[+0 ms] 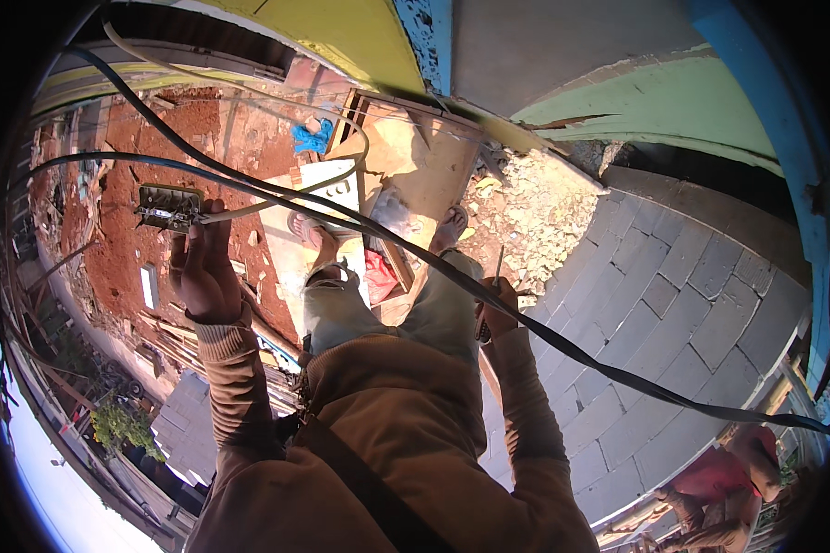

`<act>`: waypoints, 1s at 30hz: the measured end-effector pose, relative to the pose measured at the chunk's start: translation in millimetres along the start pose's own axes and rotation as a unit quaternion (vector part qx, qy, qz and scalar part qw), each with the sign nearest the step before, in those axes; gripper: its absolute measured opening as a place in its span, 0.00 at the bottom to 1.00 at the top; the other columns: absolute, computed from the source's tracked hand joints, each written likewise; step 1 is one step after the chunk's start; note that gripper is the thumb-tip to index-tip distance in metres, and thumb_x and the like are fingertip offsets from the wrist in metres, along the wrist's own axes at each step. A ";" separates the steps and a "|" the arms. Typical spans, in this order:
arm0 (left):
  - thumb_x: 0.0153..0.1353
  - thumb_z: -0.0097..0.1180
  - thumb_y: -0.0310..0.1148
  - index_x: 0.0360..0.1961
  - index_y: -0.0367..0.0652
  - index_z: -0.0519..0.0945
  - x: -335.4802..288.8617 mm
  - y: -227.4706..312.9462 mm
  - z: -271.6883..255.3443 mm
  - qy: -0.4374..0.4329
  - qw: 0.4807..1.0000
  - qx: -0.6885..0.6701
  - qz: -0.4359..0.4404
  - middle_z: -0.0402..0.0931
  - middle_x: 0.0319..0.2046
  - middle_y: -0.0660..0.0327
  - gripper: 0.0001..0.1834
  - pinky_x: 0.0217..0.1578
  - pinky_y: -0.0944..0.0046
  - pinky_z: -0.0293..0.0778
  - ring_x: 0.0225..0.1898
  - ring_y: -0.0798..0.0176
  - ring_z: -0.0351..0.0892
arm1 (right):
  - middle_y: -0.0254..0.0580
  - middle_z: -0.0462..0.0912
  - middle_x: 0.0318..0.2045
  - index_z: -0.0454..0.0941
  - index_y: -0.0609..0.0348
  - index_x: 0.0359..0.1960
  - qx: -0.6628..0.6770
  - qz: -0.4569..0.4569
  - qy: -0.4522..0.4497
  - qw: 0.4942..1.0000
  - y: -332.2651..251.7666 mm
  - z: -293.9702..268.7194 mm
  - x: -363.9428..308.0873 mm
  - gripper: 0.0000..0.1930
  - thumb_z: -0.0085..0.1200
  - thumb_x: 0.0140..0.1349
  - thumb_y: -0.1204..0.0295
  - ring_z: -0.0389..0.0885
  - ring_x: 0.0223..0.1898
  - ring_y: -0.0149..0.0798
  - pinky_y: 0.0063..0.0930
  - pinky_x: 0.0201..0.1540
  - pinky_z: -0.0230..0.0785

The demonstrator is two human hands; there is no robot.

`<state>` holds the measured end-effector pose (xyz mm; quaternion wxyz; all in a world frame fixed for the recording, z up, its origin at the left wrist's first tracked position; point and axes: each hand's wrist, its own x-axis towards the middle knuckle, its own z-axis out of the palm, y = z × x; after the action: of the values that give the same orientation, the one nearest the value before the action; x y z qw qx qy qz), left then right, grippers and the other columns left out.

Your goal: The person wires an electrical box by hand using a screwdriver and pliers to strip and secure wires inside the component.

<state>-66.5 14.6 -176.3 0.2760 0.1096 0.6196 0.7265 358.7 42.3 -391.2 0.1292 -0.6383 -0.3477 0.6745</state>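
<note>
My left hand (207,272) is raised at the left, its fingers closed on the near edge of an electrical box (169,206). The box is open-faced, with metal parts showing inside. A cream cable (277,198) runs into its right side and loops upward. Lower, beside my right thigh, my right hand (498,311) is wrapped round a screwdriver (500,263). Its thin shaft points up and away, and part of its dark handle shows below the fist. A thick black cable (415,249) crosses the view in front of my body, near my right hand.
My feet stand on wooden boards (281,249) among broken rubble (535,212). Red soil (124,240) lies left, a grey block wall (655,304) right. Blue plastic (314,135) and a red bag (379,276) lie near my feet. Another person (724,484) is at the lower right.
</note>
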 end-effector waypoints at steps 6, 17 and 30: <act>0.68 0.38 0.19 0.58 0.20 0.65 -7.9 11.0 17.7 0.050 0.998 0.014 0.024 0.70 0.57 0.35 0.19 0.68 0.45 0.64 0.63 0.40 0.69 | 0.42 0.77 0.22 0.70 0.62 0.48 -0.051 0.060 0.083 0.993 -4.0 -37.0 27.2 0.15 0.54 0.60 0.71 0.72 0.13 0.31 0.27 0.14 0.66; 0.70 0.40 0.21 0.58 0.25 0.66 -9.5 8.3 13.6 0.071 0.996 -0.044 0.014 0.72 0.55 0.40 0.17 0.67 0.42 0.66 0.61 0.41 0.71 | 0.40 0.79 0.22 0.75 0.65 0.43 -0.166 0.017 0.078 0.983 -43.1 -89.8 81.1 0.15 0.56 0.59 0.67 0.75 0.17 0.31 0.27 0.19 0.69; 0.69 0.48 0.23 0.55 0.29 0.71 9.0 -34.8 -6.0 0.053 0.989 -0.139 0.018 0.77 0.50 0.42 0.14 0.57 0.47 0.77 0.55 0.44 0.78 | 0.36 0.76 0.21 0.75 0.61 0.41 -0.110 -0.131 0.140 0.975 -193.5 -163.1 120.9 0.10 0.57 0.62 0.69 0.72 0.16 0.29 0.24 0.17 0.66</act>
<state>-67.7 17.1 -212.6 0.2423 0.0430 0.5243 0.8152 443.4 306.9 -352.5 0.1925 -0.6854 -0.4791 0.5135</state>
